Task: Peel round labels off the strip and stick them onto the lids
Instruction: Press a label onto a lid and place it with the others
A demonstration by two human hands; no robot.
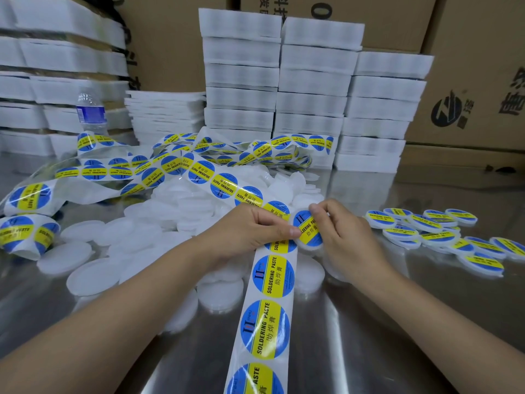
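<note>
A long white backing strip [267, 314] of round blue-and-yellow "SOLDERING PASTE" labels runs from the bottom centre up under my hands and coils away to the back left. My left hand [250, 231] grips the strip, its thumb tip against a white round lid [308, 245]. A label [306, 227] lies on that lid. My right hand [341, 231] holds the lid from the right, thumb and forefinger pinching its upper edge over the label. A heap of bare white lids [181, 220] lies behind and left of my hands.
Several labelled lids [434, 231] lie in a cluster on the shiny metal table [397, 322] at right. Stacks of white packs [309, 89] and cardboard boxes [468, 81] stand at the back. A water bottle [91, 112] stands at back left.
</note>
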